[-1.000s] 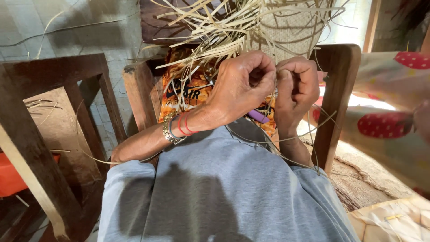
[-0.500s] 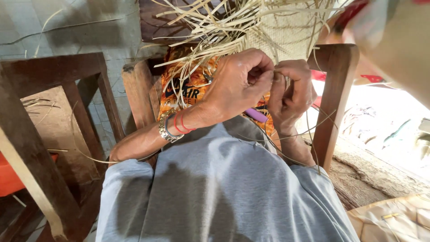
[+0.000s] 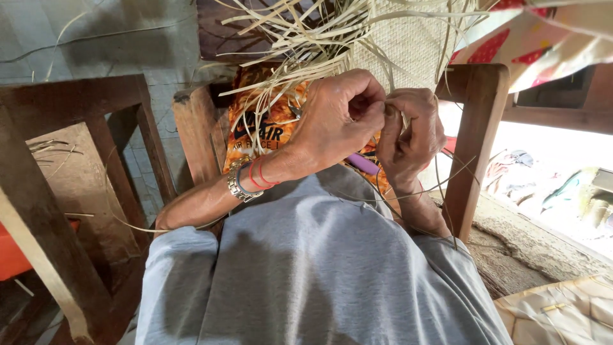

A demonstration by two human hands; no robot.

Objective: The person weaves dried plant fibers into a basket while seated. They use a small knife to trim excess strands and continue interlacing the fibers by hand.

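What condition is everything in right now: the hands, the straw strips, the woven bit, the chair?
left hand: closed, pinching pale strips
right hand: closed, fingers curled on the strips
pale strips: loose, splayed upward
woven panel: tightly woven, edge unfinished
wooden chair frame: upright
wristwatch: on left wrist

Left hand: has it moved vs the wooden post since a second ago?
No. The left hand is where it was, pinching straw strips just left of the wooden post, beside the right hand.
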